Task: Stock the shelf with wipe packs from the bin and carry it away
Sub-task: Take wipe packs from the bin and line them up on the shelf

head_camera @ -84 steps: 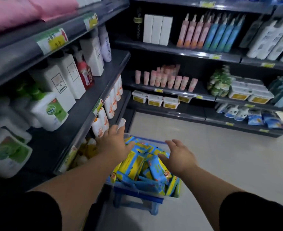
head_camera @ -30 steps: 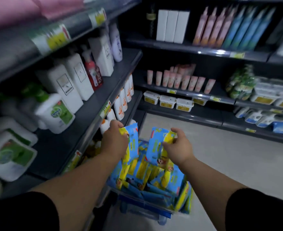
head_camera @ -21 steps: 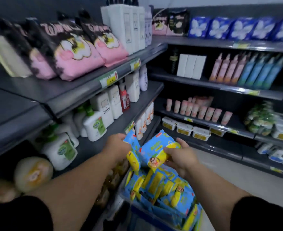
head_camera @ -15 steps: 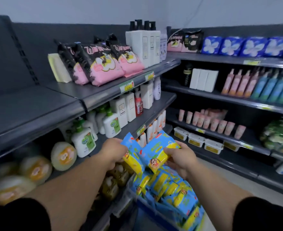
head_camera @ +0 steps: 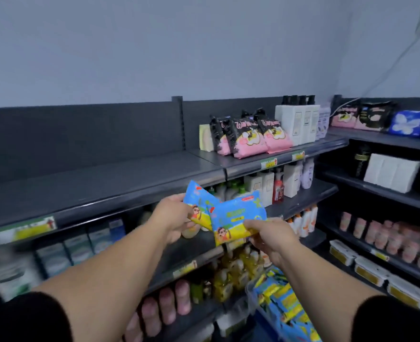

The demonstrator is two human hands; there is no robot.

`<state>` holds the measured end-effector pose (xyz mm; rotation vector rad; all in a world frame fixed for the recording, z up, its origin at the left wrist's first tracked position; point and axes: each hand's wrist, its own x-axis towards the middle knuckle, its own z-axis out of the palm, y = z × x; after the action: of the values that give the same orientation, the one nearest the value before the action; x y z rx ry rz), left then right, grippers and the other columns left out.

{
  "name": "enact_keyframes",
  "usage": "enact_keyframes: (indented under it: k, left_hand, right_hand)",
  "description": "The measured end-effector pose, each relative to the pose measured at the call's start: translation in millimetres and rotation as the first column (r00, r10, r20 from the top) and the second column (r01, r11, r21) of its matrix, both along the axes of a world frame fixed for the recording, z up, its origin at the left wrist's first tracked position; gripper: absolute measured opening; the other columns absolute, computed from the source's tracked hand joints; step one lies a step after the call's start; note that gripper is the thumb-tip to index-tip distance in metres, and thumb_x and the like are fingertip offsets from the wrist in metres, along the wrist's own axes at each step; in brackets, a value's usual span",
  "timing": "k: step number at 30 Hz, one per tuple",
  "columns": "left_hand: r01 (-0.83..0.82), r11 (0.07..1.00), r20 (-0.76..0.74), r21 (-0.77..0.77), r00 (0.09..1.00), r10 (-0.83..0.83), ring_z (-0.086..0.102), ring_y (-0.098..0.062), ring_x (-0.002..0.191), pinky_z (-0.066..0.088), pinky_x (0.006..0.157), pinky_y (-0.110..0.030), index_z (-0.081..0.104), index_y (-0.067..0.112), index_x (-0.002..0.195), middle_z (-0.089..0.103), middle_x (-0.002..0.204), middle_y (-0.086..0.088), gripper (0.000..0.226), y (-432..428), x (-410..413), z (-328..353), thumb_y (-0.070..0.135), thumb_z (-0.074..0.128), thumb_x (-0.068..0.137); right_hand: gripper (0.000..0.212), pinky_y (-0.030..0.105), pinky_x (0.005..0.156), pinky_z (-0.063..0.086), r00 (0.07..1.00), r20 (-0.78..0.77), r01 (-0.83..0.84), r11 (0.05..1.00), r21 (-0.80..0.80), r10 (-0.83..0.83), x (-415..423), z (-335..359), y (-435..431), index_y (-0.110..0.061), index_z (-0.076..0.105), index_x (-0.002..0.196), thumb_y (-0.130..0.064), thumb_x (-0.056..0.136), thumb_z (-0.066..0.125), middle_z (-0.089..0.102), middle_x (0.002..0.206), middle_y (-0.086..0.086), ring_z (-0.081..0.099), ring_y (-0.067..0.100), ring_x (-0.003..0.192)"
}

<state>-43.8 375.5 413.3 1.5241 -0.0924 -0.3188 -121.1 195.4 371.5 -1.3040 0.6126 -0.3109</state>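
My left hand (head_camera: pixel 173 218) grips a wipe pack (head_camera: pixel 197 202), my right hand (head_camera: pixel 270 236) grips a second wipe pack (head_camera: pixel 236 214), both just below the top shelf (head_camera: pixel 105 183) edge.

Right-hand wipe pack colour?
The wipe pack is blue above, yellow below, with a cartoon figure; head view.

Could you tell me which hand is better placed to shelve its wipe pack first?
Probably the left. The left hand, gripping a blue-and-yellow plastic wipe pack, is just below the bare stretch of the dark grey metal top shelf; the right hand, holding the other wipe pack, sits lower and farther right.
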Motion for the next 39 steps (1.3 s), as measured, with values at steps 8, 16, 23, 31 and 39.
enact_keyframes:
  k: [8,16,23,31,39]
  left_hand:
    - [-0.166,0.970,0.062,-0.177,0.982,0.179,0.065,-0.017,0.072,0.053,0.048,-0.022,0.057,0.023,0.123,0.068,0.087,-0.005,0.059,134,4,50,-0.020,0.040,0.086]
    - [-0.288,0.929,0.084,-0.231,0.946,0.314,0.066,-0.017,0.077,0.050,0.069,-0.033,0.057,0.020,0.125,0.070,0.091,-0.005,0.057,288,47,66,-0.018,0.047,0.083]
    - [-0.410,0.879,0.051,-0.241,0.900,0.434,0.067,-0.020,0.084,0.052,0.071,-0.035,0.058,0.022,0.120,0.072,0.100,-0.007,0.051,430,95,67,-0.015,0.050,0.086]
    - [-0.597,0.771,-0.028,-0.220,0.794,0.607,0.063,-0.020,0.075,0.050,0.069,-0.035,0.043,0.020,0.138,0.066,0.089,-0.009,0.063,565,160,55,-0.014,0.052,0.086]
    - [-0.698,0.716,0.185,-0.009,0.703,0.687,0.063,-0.018,0.080,0.051,0.064,-0.031,0.052,0.018,0.119,0.066,0.097,-0.002,0.044,628,198,29,-0.010,0.055,0.085]
  right_hand:
    - [0.011,0.022,0.053,0.050,0.964,0.169,-0.214,0.976,0.036,0.205,44,47,110,-0.012,0.059,0.091,-0.002,0.088,0.064,0.067,0.087,0.007,0.061,0.014,0.069]
    - [0.008,0.021,0.052,0.053,0.901,0.240,-0.383,0.922,0.054,0.361,117,74,253,-0.011,0.058,0.095,-0.003,0.093,0.057,0.069,0.090,0.004,0.063,0.013,0.076]
    - [0.017,0.026,0.059,0.051,0.842,0.215,-0.504,0.864,-0.013,0.495,191,93,398,-0.004,0.058,0.108,-0.004,0.092,0.059,0.069,0.096,0.010,0.065,0.017,0.078]
    - [0.016,0.028,0.060,0.053,0.787,0.132,-0.604,0.797,-0.036,0.602,263,86,532,-0.004,0.056,0.106,-0.002,0.090,0.060,0.070,0.098,0.011,0.067,0.019,0.076]
    - [0.025,0.036,0.077,0.058,0.796,-0.028,-0.585,0.756,-0.295,0.605,303,66,609,-0.011,0.055,0.092,-0.004,0.078,0.074,0.070,0.100,0.010,0.067,0.022,0.084]
